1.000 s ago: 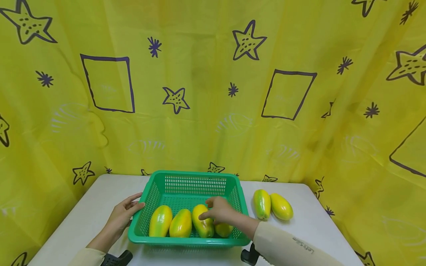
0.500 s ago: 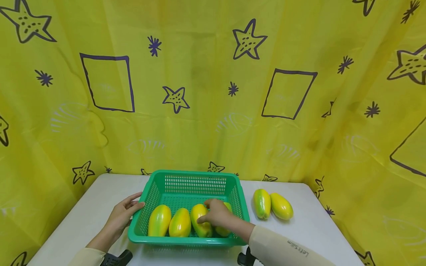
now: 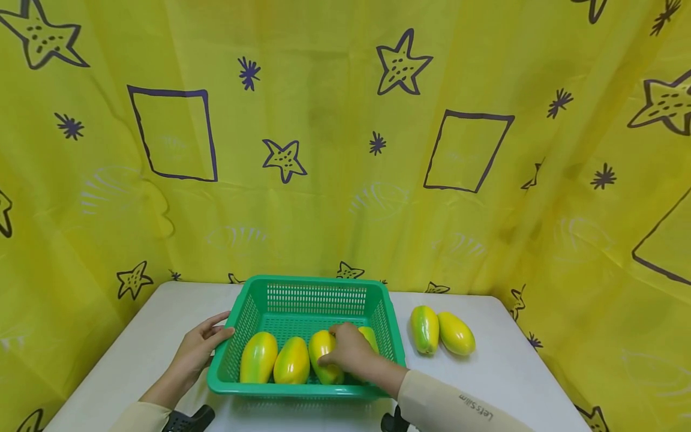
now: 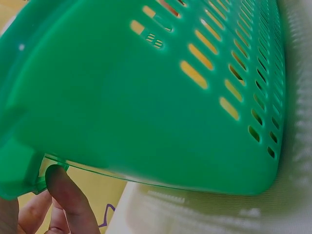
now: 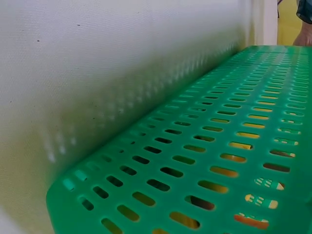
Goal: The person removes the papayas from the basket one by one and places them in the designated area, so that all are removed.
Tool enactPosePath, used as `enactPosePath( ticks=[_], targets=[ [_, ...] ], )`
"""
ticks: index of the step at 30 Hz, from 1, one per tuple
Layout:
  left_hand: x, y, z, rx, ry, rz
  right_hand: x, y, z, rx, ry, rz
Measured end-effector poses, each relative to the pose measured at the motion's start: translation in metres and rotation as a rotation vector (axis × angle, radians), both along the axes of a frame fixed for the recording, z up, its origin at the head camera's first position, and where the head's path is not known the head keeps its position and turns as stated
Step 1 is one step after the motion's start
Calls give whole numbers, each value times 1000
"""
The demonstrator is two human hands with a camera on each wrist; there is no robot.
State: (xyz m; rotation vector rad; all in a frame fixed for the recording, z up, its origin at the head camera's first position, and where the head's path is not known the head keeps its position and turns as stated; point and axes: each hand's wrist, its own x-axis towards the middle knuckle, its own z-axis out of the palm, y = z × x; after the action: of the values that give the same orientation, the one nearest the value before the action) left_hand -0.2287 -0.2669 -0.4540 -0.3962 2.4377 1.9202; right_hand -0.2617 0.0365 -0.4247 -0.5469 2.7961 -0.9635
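A green plastic basket [image 3: 302, 390] stands on the white table, with several yellow-green papayas in a row along its near side. My left hand [image 3: 197, 348] holds the basket's left rim, its thumb over the edge; in the left wrist view, fingers [image 4: 73, 200] curl under the rim. My right hand [image 3: 353, 351] reaches inside and grips the third papaya [image 3: 320, 349] from the left, thumb lying on its front. Another papaya [image 3: 369, 337] is partly hidden behind this hand. To the left lie two more papayas, one yellow-green [image 3: 259, 358] and one yellower [image 3: 292, 361].
Two papayas [image 3: 424, 330] lie side by side on the table [image 3: 486, 384], right of the basket. A yellow curtain [image 3: 324, 228] with star drawings hangs behind the table and at both sides. The right wrist view shows the basket's slotted outer wall [image 5: 195, 161].
My right hand has moved slightly left and down and closed onto the third papaya, which has shifted a little left. The left hand keeps its hold on the rim.
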Motion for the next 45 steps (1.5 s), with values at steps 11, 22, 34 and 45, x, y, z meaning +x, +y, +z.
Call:
enactPosePath(
  ticks=[11,22,34,45],
  targets=[
    [1,0,0,9,-2,0,1,-2,-1,34,13,-21],
    [1,0,1,-2,-7,0,3,-1,-7,-6,48,-50],
    [1,0,1,-3,2,-7,4,-3,-7,-31,49,-88],
    [1,0,0,-1,5,-5,0,3,-3,-153,-14,-81]
  ],
)
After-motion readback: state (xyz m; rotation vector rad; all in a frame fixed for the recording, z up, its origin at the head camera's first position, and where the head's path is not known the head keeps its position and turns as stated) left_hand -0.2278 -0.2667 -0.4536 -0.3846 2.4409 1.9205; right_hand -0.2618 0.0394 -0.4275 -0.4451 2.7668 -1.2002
